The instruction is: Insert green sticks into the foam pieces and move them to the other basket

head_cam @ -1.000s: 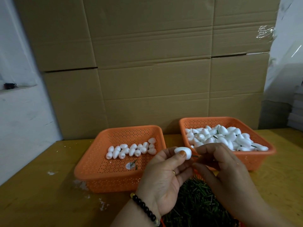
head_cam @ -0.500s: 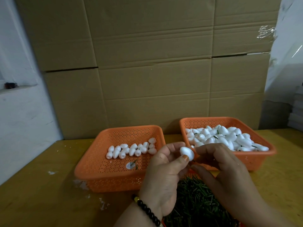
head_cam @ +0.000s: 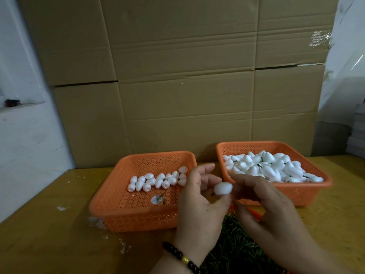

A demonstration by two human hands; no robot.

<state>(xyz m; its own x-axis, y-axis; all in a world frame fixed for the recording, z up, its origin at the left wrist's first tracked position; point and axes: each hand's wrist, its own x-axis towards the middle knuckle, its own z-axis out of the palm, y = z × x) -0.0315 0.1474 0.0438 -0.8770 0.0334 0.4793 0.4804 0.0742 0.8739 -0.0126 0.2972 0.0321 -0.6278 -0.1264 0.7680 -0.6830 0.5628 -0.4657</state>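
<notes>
In the lower middle of the frame, our left hand [head_cam: 199,196] pinches a white foam piece [head_cam: 223,188]. It looks light and squishy, so we hold its sides softly. Our right hand [head_cam: 264,206] curls beside it; we cannot tell what it holds.

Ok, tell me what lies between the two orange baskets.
In the head view, bare yellow table shows in the gap between the left basket and right basket; nearer, the left hand covers it.

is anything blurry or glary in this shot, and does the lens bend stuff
Head view: the foam piece and both hands, left hand and right hand, are soft with blur; the baskets stay sharper. Glare shows on the plastic film at upper right. The wide lens bows the cardboard seams. Lighting is dim and even.
</notes>
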